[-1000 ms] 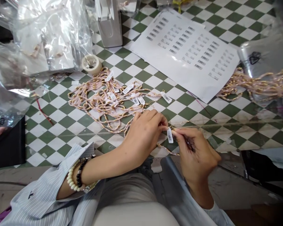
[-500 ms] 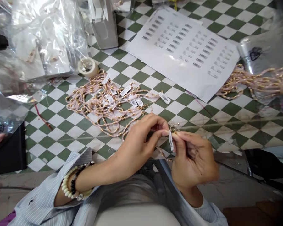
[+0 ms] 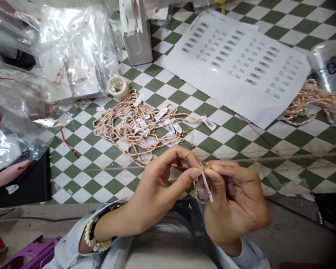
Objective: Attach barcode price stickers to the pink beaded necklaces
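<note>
My left hand (image 3: 159, 186) and my right hand (image 3: 235, 201) meet just above the near table edge, both pinched closed. Between their fingertips is a narrow white tag (image 3: 207, 186), its lower end hanging down. My left thumb and finger grip the tag's upper end. My right fingertips hold the gold clasp end of a beaded necklace (image 3: 196, 193), mostly hidden behind the hands. Beyond my left hand lies a heap of pink and gold beaded necklaces (image 3: 123, 129). Several of them carry white barcode tags (image 3: 208, 123).
A sheet of barcode labels (image 3: 235, 89) lies at the back right, beside more beaded necklaces (image 3: 302, 106). A tape roll (image 3: 118, 87) and a grey tape dispenser (image 3: 140, 45) stand behind the heap. Clear plastic bags (image 3: 81, 48) fill the left, above a pink object (image 3: 9, 175).
The view has shifted left, so the table things sit farther right. Both hands stay together; the tag now hangs more slanted and shows more of its length.
</note>
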Demonstrator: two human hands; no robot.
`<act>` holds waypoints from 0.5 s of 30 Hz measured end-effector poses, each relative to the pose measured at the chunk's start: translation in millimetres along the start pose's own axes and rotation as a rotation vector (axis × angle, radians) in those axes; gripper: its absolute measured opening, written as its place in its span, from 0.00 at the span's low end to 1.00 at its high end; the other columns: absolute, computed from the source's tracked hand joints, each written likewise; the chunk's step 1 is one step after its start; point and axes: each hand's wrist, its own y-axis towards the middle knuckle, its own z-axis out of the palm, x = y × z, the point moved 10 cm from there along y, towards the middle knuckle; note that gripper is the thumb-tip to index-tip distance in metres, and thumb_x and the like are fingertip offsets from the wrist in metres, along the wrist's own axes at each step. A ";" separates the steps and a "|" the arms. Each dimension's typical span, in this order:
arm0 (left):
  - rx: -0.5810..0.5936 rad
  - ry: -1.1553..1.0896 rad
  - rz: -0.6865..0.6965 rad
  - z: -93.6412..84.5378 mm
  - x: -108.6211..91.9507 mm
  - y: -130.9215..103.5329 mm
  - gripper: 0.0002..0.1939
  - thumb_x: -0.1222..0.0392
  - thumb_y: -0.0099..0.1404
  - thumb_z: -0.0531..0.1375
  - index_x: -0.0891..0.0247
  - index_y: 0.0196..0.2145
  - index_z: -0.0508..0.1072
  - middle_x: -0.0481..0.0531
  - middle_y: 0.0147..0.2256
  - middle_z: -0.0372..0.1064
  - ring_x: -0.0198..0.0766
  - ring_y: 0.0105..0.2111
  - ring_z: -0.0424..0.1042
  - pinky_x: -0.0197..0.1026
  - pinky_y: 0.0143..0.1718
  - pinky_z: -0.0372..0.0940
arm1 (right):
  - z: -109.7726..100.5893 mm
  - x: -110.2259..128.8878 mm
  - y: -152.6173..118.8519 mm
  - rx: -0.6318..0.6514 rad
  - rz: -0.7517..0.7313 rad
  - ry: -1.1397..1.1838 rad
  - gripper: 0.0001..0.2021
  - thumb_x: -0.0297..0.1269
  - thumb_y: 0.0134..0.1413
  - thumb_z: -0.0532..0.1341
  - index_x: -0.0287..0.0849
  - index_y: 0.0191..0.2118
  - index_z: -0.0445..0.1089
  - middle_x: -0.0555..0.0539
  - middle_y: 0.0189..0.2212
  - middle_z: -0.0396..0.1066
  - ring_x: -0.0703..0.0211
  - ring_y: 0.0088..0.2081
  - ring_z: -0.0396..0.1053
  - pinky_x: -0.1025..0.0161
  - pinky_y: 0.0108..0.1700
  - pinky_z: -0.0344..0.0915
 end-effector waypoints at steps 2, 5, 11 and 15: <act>-0.016 0.015 0.000 -4.4 2.6 0.1 0.02 0.62 0.72 0.62 0.62 0.39 0.72 0.50 0.37 0.70 0.33 0.38 0.70 0.34 0.41 0.67 | 4.7 -2.6 5.5 -0.050 0.050 0.059 0.07 0.24 0.60 0.64 0.44 0.39 0.71 0.50 0.34 0.77 0.64 0.36 0.77 0.66 0.37 0.76; -0.051 -0.022 0.012 -11.3 7.3 2.1 0.02 0.62 0.72 0.62 0.61 0.40 0.72 0.49 0.37 0.70 0.31 0.36 0.71 0.32 0.38 0.67 | 16.3 -20.7 9.6 -0.008 0.235 0.168 0.04 0.27 0.62 0.64 0.43 0.38 0.70 0.51 0.34 0.79 0.67 0.26 0.73 0.70 0.26 0.72; -0.087 -0.110 0.009 -20.3 10.9 11.1 0.03 0.63 0.72 0.62 0.61 0.39 0.69 0.49 0.35 0.67 0.29 0.30 0.67 0.29 0.29 0.65 | 4.3 -36.2 6.4 -0.039 0.328 0.202 0.04 0.27 0.61 0.66 0.42 0.38 0.72 0.51 0.32 0.77 0.71 0.22 0.68 0.73 0.18 0.61; -0.091 -0.144 -0.021 -22.4 11.2 15.7 0.05 0.64 0.71 0.62 0.61 0.38 0.67 0.49 0.35 0.67 0.29 0.30 0.66 0.28 0.30 0.65 | 6.5 -38.7 -1.3 0.045 0.422 0.204 0.03 0.28 0.61 0.65 0.43 0.38 0.72 0.51 0.30 0.76 0.70 0.20 0.66 0.73 0.17 0.61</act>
